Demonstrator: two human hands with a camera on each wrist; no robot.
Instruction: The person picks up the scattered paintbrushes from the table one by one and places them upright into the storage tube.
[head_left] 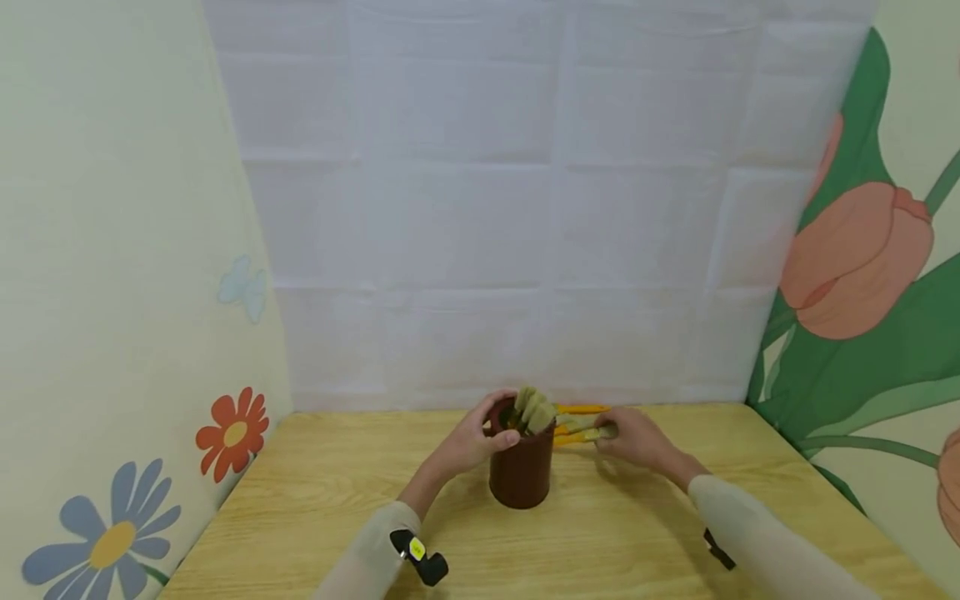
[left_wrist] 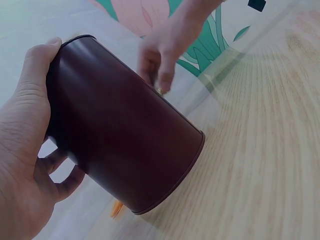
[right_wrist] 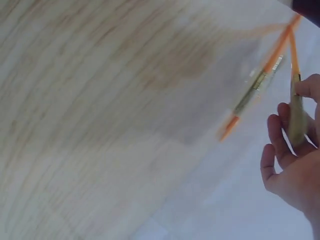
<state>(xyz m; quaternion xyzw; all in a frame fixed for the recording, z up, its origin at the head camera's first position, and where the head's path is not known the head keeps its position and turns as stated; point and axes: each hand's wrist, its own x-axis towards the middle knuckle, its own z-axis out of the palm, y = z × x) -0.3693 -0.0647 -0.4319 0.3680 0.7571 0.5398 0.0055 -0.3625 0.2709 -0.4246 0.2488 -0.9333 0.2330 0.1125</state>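
A dark maroon cylindrical cup (head_left: 520, 471) stands upright on the table, with several tan brush heads (head_left: 536, 411) sticking out of its top. My left hand (head_left: 472, 442) grips the cup near its rim, thumb across the front and fingers round the far side. Right of the cup, my right hand (head_left: 637, 437) pinches a paintbrush (right_wrist: 296, 112) between thumb and fingers at its tan head and metal ferrule. Its orange handle points toward the cup. Another orange-handled brush (right_wrist: 260, 82) lies beside the held one in the right wrist view.
The light wooden table (head_left: 375, 475) meets a creased white sheet (head_left: 480, 250) at its back edge. Walls with painted flowers (head_left: 862, 258) rise on both sides. An orange handle (head_left: 581, 409) shows just behind the right hand's fingers, near the back edge.
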